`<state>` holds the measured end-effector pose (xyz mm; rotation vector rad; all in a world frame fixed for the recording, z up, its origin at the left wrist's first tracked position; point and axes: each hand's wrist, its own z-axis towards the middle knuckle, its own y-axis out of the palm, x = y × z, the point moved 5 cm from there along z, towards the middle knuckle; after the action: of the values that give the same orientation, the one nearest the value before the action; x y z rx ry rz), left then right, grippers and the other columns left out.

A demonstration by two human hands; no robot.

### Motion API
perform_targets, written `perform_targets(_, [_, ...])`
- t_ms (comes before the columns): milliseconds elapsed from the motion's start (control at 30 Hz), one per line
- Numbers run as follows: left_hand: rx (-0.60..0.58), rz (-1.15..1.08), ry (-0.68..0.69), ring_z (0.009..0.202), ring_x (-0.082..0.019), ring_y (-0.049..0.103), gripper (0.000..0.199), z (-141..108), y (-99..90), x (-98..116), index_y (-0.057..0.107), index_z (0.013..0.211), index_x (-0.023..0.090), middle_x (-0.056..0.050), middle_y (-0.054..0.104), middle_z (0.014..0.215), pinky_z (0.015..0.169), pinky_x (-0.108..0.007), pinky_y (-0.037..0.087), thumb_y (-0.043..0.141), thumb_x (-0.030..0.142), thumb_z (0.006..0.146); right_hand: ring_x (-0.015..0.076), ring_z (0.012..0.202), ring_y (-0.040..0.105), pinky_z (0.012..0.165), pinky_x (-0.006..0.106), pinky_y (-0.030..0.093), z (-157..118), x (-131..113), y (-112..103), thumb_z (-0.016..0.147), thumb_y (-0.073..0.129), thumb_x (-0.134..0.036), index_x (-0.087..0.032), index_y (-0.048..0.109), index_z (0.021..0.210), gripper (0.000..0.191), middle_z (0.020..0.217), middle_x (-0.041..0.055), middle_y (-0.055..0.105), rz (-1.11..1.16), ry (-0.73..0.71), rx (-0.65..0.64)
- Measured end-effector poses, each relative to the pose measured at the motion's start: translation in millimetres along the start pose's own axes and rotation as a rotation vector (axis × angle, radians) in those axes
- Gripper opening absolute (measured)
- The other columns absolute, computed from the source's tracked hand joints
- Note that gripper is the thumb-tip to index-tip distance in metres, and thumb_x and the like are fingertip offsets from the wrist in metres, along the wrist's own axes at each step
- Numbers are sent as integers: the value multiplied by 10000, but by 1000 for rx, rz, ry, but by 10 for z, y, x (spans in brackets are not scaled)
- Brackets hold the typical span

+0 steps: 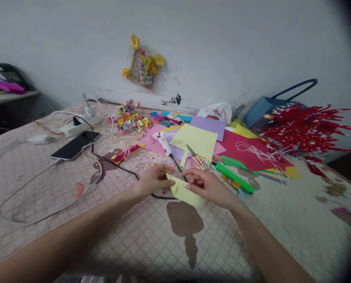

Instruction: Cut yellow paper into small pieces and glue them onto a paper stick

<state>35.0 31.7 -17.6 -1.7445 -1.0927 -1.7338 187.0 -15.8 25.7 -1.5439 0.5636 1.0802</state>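
Note:
A strip of pale yellow paper (190, 195) is held between my two hands over the near middle of the table, with a crease close to its left end. My left hand (154, 180) pinches that left end between thumb and fingers. On the upper edge, my right hand (209, 186) grips the strip with thumb and curled fingers. Just beyond my hands lie gold-handled scissors (199, 158), partly open, on a pale yellow sheet (194, 138). A white glue gun (163, 142) rests left of the sheet, its black cord running behind my hands.
A green tube-like stick (236, 179) lies right of my right hand. Red sheets (234, 151) carry tangled white string (262, 153). Red fuzzy stems (302, 129) stand far right. A phone (75, 145), a power strip (79, 125) and looping cables occupy the left. Paper scraps (134, 124) lie farther back.

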Motion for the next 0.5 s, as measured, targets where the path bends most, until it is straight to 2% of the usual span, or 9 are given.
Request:
perform_targets(133, [-24, -36, -48, 540, -81, 555, 467, -5, 14, -15, 497, 962, 127, -5, 618, 697, 493, -186, 420, 751, 214, 579, 103, 519, 505, 417, 168, 337, -111, -1, 46, 765, 596, -279, -269, 418, 1263, 530, 694, -20, 586, 201, 113, -324])
perform_targets(200, [-52, -50, -77, 548, -85, 564, 471, -14, 31, -22, 503, 963, 132, -10, 624, 706, 505, -191, 429, 756, 212, 574, 102, 513, 504, 407, 167, 335, -130, -16, 46, 783, 576, -303, -264, 408, 1276, 523, 703, -10, 596, 230, 133, -380])
perform_targets(267, [-77, -44, -90, 543, -85, 566, 481, -24, 48, -27, 506, 975, 134, -8, 625, 692, 518, -198, 439, 759, 213, 573, 98, 511, 494, 418, 169, 338, -102, -22, 50, 809, 538, -326, -229, 506, 1173, 378, 670, -10, 586, 233, 125, -332])
perform_targets(333, [-91, -48, -98, 548, -88, 574, 489, -32, 63, -40, 508, 981, 141, 0, 623, 680, 536, -209, 456, 761, 215, 570, 90, 506, 470, 431, 173, 332, -56, -12, 86, 816, 521, -352, -193, 593, 966, 230, 620, -19, 554, 233, 118, -255])
perform_targets(400, [-97, -62, -102, 564, -95, 586, 496, -35, 75, -62, 507, 982, 148, 7, 622, 680, 557, -223, 471, 765, 220, 564, 87, 510, 453, 448, 180, 328, -12, 4, 148, 801, 537, -372, -174, 591, 793, 205, 597, -26, 522, 250, 110, -202])
perform_targets(500, [-104, -49, -79, 579, -99, 593, 510, -25, 85, -90, 509, 980, 148, 9, 621, 685, 565, -224, 472, 772, 227, 550, 86, 518, 439, 464, 189, 311, 35, 35, 227, 770, 576, -373, -162, 557, 716, 219, 585, -32, 493, 279, 98, -153])
